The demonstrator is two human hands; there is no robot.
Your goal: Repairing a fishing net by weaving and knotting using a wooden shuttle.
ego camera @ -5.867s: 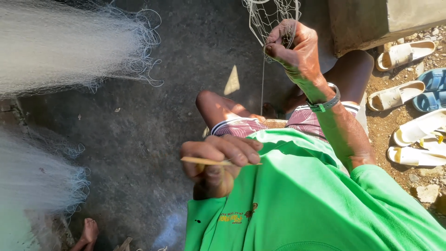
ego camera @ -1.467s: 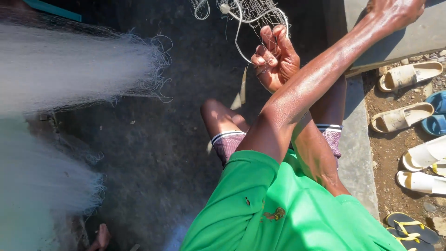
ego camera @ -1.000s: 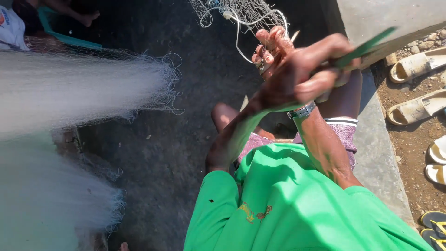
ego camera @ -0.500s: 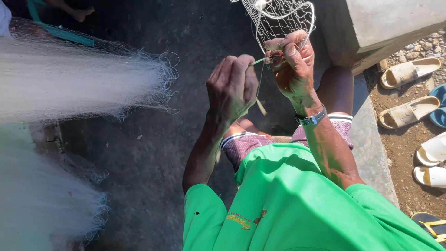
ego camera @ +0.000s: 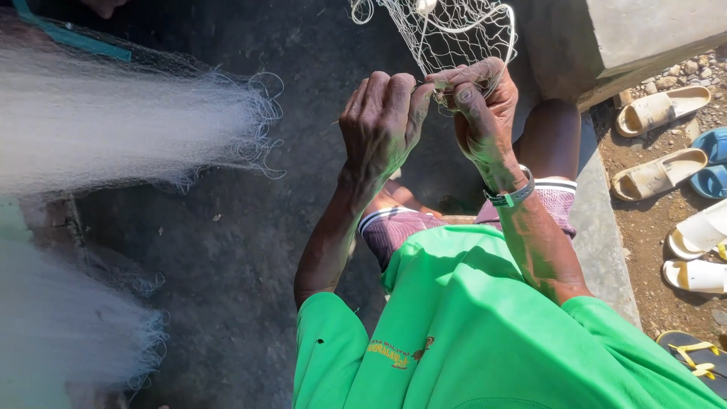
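A white mesh fishing net hangs from above, in front of me. My right hand, with a wristband at the wrist, pinches the net's lower edge between finger and thumb. My left hand is closed right beside it, knuckles up, touching the right hand at the mesh. It grips a thin netting needle; only its tip pokes out on the left of the fist. Below are my green shirt and bare knees.
Bundles of fine white net are stretched along the left, over a dark concrete floor. A concrete block stands at top right. Beige sandals, a blue sandal and white sandals lie on dirt at right.
My left hand swung out to the right with the needle, then came back to the net. It now meets my right hand at the mesh, closer than half a second ago.
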